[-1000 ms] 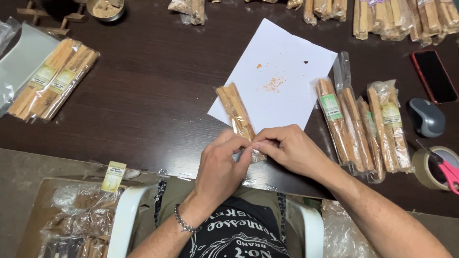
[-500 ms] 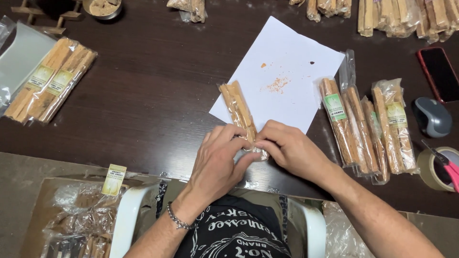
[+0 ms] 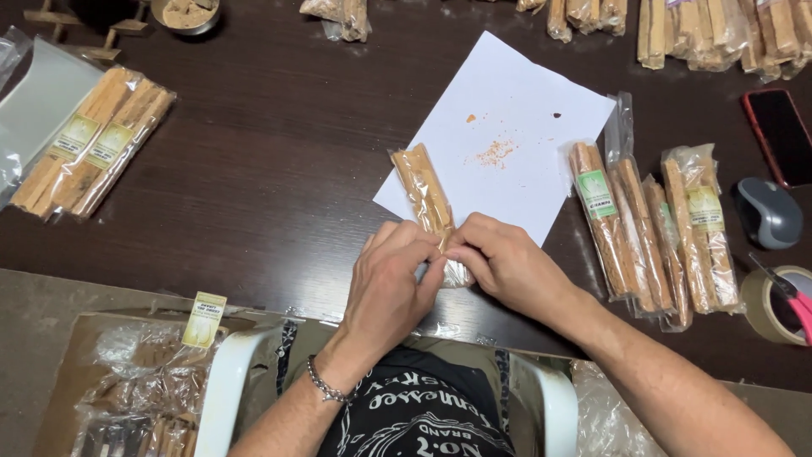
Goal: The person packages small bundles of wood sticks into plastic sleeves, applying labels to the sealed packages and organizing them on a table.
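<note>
Item: clear packet of wood sticks (image 3: 425,193), laid across the near-left corner of the white paper sheet (image 3: 516,127). Near end pinched shut between left hand (image 3: 391,283) and right hand (image 3: 506,264). Judged light, stiff-cored, film slippery; best gripped at the ends.

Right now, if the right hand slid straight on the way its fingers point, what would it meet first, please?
The right hand points leftward at the left hand; their fingertips already meet over the clear packet of wooden sticks, so it would likely press into the left hand first.
</note>
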